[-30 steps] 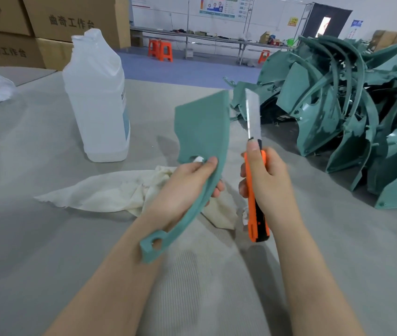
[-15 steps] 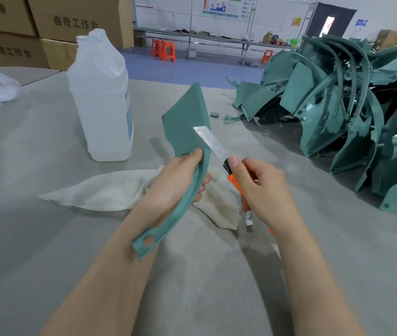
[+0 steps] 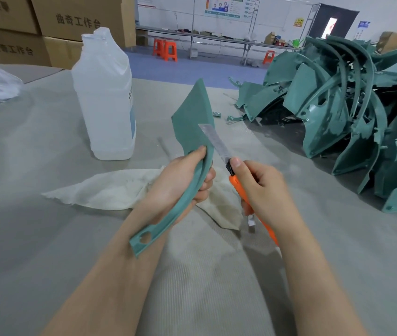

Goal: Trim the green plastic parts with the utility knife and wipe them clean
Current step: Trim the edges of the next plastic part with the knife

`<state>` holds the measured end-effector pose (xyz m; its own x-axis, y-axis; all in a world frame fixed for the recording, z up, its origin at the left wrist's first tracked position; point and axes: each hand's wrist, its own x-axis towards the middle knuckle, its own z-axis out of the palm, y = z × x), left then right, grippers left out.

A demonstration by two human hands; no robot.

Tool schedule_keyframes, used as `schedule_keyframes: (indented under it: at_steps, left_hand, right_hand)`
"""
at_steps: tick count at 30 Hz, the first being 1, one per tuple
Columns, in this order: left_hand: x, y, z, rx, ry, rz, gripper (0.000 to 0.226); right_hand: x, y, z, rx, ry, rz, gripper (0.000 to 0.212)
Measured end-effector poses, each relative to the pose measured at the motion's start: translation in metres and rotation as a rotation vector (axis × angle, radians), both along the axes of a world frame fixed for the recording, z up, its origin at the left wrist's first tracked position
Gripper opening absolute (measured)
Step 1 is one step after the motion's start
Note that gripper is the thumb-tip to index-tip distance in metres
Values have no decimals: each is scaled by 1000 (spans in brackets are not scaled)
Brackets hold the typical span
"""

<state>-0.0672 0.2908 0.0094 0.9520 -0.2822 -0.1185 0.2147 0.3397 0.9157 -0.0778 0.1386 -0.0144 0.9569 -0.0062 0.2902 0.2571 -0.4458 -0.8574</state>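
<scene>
grey table (image 3: 47,238) | curved green part (image 3: 192,112), wide top | knife (image 3: 216,141) blade alongside

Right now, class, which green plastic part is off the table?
The curved part gripped in the left hand, utility knife at its edge; the others lie in the heap at right.

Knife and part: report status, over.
Left grip holds part. Right grip holds knife, blade at part's edge. Rag beneath, bottle behind; nothing blocks blade.
</scene>
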Motion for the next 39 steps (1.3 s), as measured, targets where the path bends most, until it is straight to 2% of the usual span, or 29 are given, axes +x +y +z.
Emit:
schedule_keyframes:
  at_steps: [3,7,14,19,26,30,37,39]
  left_hand:
    - [1,1,-1,-9,1,16,27]
    - [3,5,-3,-39,5,49,34]
    - [4,7,-4,-292,109,69,33]
    - [3,5,-2,-382,150,84,33]
    - [3,6,-2,-429,144,94,31]
    - [3,7,-2,-419,119,82,31]
    - [2,5,-1,-393,179,137,20]
    - [2,5,-1,-367,222,166,34]
  right_hand:
    - [-1,4,0,-45,25,45,54]
    - [-2,8,0,-132,-6,76,43]
    - [-4,14,-2,-149,-64,117,44]
    - [-4,16,-3,-124,-33,130,51]
    - [-5,19,-3,-106,-4,150,56]
    - [-7,21,-2,-119,-13,155,50]
    - [-9,23,-1,-132,-18,159,46]
    - [-9,24,-1,-129,-14,165,46]
